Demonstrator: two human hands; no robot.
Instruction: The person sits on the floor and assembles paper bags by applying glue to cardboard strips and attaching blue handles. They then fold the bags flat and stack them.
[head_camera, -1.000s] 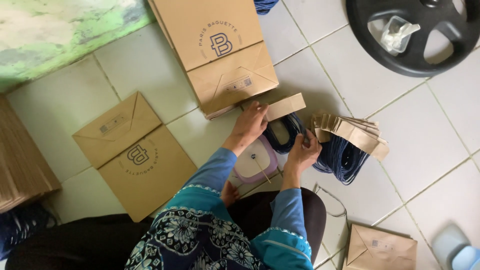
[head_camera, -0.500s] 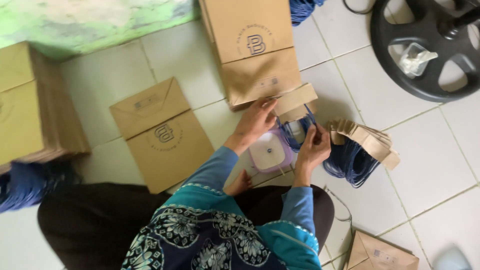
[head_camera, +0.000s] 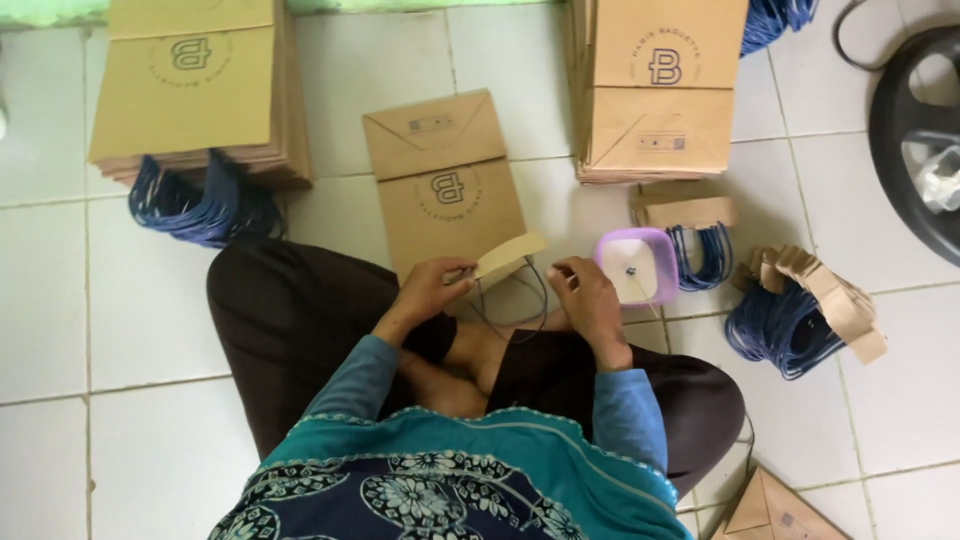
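I sit cross-legged on a tiled floor. My left hand (head_camera: 425, 290) pinches a tan cardboard strip (head_camera: 508, 256) with a thin blue cord loop (head_camera: 520, 318) hanging from it over my lap. My right hand (head_camera: 588, 298) is beside it, fingers curled together at the loop's right end. A flat brown paper bag (head_camera: 445, 175) lies just beyond the strip. A small purple tub (head_camera: 638, 266) with white contents sits right of my right hand.
Stacks of brown paper bags stand at back left (head_camera: 190, 90) and back right (head_camera: 655, 90). Piles of cord-handled strips lie at the right (head_camera: 810, 300) and by the tub (head_camera: 695, 215). A black wheel (head_camera: 915, 140) is at far right.
Both hands have drawn back from the tub and strip pile toward my lap. My left hand now holds a single strip with its cord. The view has shifted, showing the left stack.
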